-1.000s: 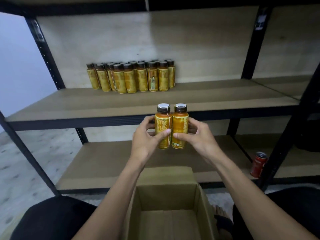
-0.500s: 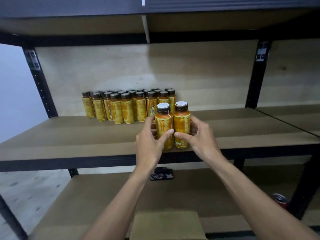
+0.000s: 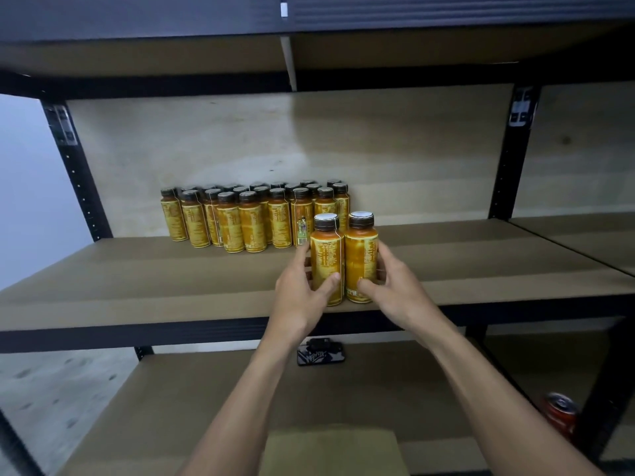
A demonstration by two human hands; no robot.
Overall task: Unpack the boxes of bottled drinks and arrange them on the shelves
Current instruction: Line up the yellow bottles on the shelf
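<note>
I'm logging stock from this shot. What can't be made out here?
Head view:
Rear bottles: hidden by the front row; no count possible.
Box: cut off by the bottom edge; contents unseen.
Held bottles: label print too small to read.
Dark object: top hidden by the shelf rail.
Red can: blurred, brand unreadable.

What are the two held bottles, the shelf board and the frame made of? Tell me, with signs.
The held bottles: plastic or glass, unclear; glossy yellow printed wrap, dark caps. The shelf board: matte brown fibreboard, seemingly; no grain. The frame: dark painted metal, likely; punched holes.
</note>
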